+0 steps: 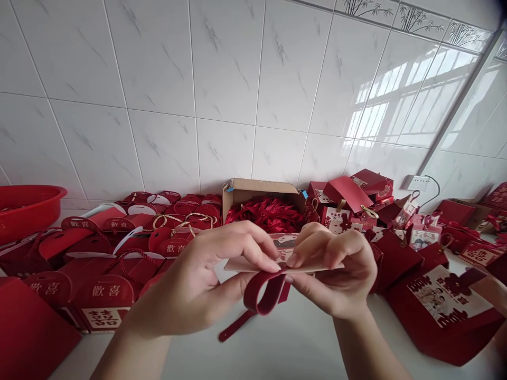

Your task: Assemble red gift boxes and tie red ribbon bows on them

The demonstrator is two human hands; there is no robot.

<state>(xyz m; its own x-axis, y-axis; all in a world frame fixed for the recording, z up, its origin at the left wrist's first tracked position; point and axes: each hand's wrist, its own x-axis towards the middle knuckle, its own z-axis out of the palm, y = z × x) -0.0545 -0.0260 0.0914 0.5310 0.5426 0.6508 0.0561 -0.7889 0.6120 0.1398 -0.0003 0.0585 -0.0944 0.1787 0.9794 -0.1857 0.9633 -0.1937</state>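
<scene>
A thin pale card [237, 264] with a printed face is held level between both hands, above the white table. Under it hangs a dark red strap [253, 295], curled into a loop, with one loose end pointing down to the left. My left hand [222, 269] pinches the card and the top of the strap from the left, thumb below and fingers above. From the right, my right hand [336, 264] pinches the card close to the strap, its fingers curled on top and the thumb underneath.
A cardboard box [261, 186] of red ribbons stands by the tiled wall. Red gift boxes [106, 290] fill the left, beside a red basin [31, 211]. More red boxes and bags [439, 316] crowd the right, near a power strip [416, 182].
</scene>
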